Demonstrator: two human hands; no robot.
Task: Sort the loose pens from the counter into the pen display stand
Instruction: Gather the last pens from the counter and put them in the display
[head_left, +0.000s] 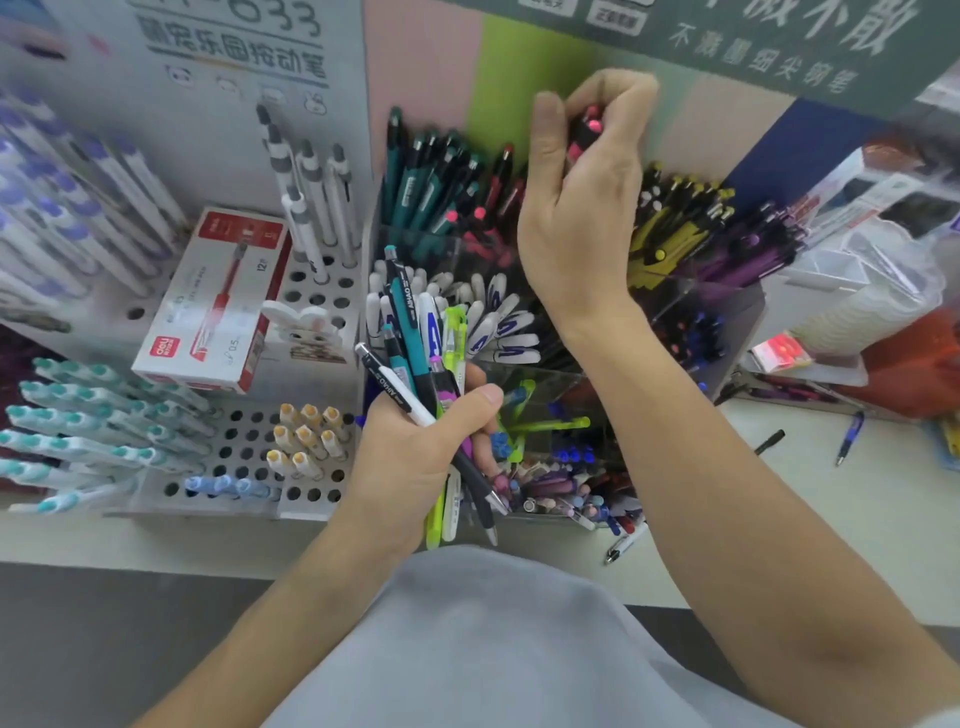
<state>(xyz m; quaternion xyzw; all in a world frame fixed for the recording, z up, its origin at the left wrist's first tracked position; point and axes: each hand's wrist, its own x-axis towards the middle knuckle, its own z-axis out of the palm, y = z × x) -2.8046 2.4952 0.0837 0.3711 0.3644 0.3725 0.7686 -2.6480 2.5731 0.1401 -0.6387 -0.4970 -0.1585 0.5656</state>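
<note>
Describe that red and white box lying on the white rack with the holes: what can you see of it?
The red and white box is a long cardboard-looking carton, closed, lying flat and slanted on the perforated white rack. Its top is white with a picture of a red pen down its length; the far end and right side are red, and a red logo patch marks the near corner. "12" is printed near the picture. Neither hand touches it. White pens stand in holes just beyond it.

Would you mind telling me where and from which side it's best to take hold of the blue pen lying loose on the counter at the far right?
Pinch the blue pen across the middle of its barrel, coming straight down from above. It lies flat on the bare counter, slanted with its tip toward the near edge, and both long sides are free of other things.
</note>
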